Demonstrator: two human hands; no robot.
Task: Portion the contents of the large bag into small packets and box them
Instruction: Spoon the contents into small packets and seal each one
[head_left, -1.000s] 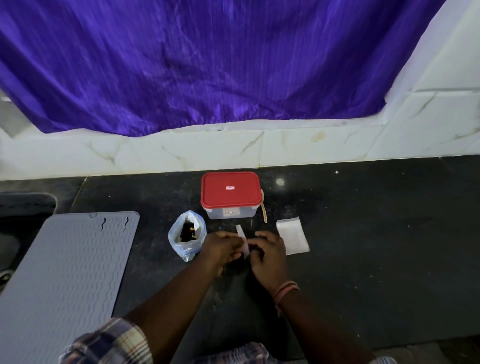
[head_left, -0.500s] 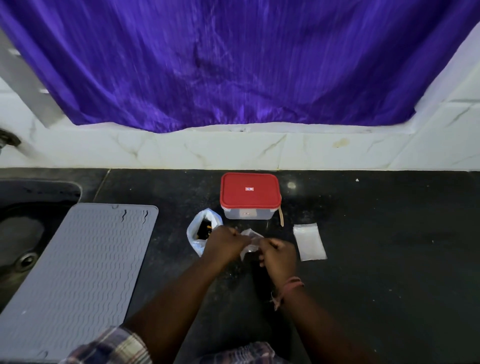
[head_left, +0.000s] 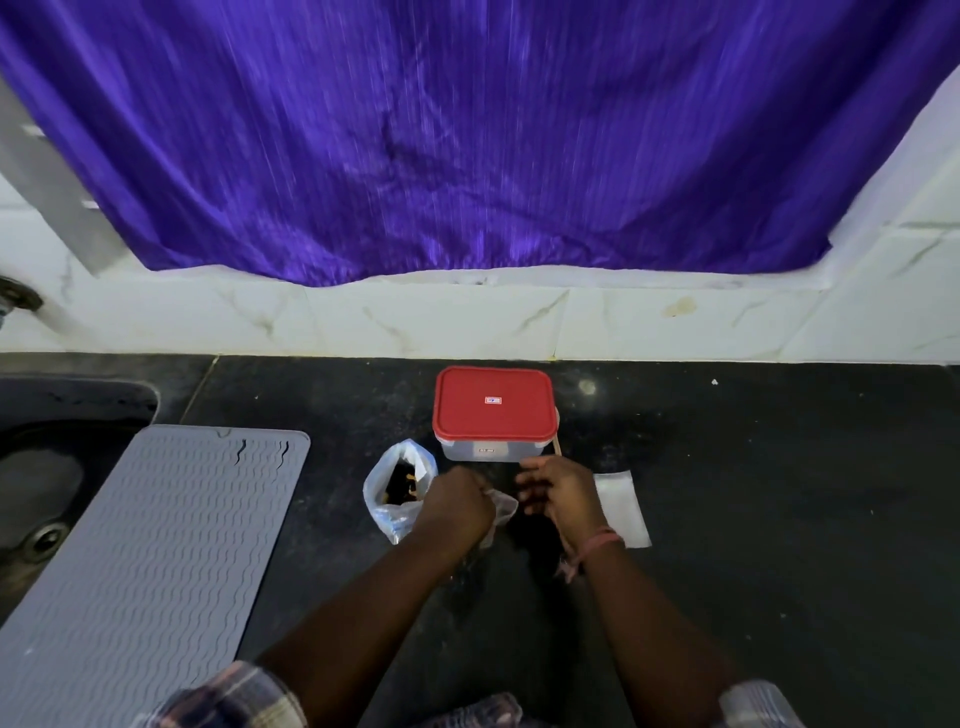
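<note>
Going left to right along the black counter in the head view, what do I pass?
Grey ribbed mat → open clear plastic bag with dark contents → left hand → right hand → flat stack of small clear packets.

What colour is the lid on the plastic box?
Red, with a small label in the middle; the lid shows clearly in the head view.

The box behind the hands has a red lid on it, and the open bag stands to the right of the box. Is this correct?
One detail is wrong. In the head view the bag stands to the left of the box, not the right. The red lid is on it.
</note>
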